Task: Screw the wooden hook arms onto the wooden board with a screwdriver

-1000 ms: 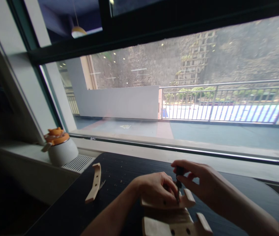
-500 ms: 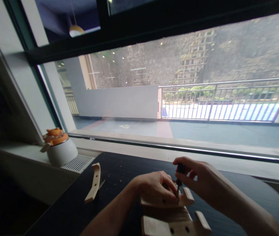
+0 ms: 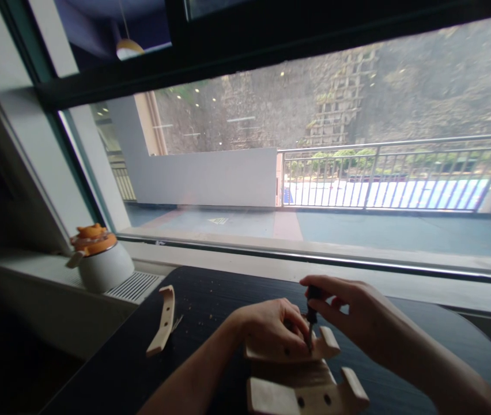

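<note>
A pale wooden assembly [image 3: 301, 383] with drilled holes lies on the dark table [image 3: 211, 300] at the bottom centre. My left hand [image 3: 271, 325] is closed over its upper piece and presses it down. My right hand [image 3: 349, 317] pinches the black handle of a small screwdriver [image 3: 311, 314], which stands upright with its tip on the wood beside my left fingers. A separate curved wooden piece [image 3: 163, 320] lies on the table to the left, apart from both hands.
A white pot with an orange lid [image 3: 98, 259] stands on the window sill at the left, beside a vent grille [image 3: 135, 285]. Wood crumbs are scattered on the table. A large window runs behind the table, with a railing outside.
Both hands stay on the wooden assembly with the screwdriver upright. The view has shifted slightly to the right. My right fingers have shifted a little on the handle.
</note>
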`<act>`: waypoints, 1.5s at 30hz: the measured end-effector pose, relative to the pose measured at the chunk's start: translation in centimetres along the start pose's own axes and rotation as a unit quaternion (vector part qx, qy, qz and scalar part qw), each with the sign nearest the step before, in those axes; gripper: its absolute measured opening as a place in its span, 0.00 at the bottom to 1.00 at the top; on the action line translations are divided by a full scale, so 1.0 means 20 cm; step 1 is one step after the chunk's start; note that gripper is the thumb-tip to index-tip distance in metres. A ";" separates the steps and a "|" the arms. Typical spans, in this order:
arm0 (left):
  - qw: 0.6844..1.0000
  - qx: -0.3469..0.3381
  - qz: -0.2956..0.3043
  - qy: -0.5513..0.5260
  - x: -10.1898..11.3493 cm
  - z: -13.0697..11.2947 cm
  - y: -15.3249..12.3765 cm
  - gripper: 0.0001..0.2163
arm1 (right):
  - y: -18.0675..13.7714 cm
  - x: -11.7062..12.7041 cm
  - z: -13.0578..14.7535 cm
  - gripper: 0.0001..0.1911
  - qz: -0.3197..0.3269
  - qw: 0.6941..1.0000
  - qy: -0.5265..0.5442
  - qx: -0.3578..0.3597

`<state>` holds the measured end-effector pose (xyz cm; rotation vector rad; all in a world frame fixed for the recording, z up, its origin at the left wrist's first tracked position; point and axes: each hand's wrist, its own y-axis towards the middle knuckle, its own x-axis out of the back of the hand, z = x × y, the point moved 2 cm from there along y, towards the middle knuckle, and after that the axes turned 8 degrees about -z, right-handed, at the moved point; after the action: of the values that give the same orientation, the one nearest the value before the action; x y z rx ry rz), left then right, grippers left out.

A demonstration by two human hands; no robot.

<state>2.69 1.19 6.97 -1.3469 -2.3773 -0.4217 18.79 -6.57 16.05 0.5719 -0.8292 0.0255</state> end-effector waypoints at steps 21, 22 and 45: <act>0.999 0.005 0.010 -0.041 -0.01 -0.07 0.00 0.06 | -0.01 0.01 0.05 0.13 0.003 1.000 0.009 -0.003; 0.999 0.004 0.012 -0.033 -0.01 -0.07 0.00 0.06 | 0.00 0.01 0.05 0.11 0.005 1.000 0.002 -0.006; 0.996 -0.082 0.032 0.021 0.00 -0.07 0.01 0.06 | 0.01 0.01 0.03 0.13 -0.001 0.999 -0.049 0.013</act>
<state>3.03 0.71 8.19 -1.4658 -2.3008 -0.6319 18.43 -6.81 16.54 0.6026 -0.9251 0.0058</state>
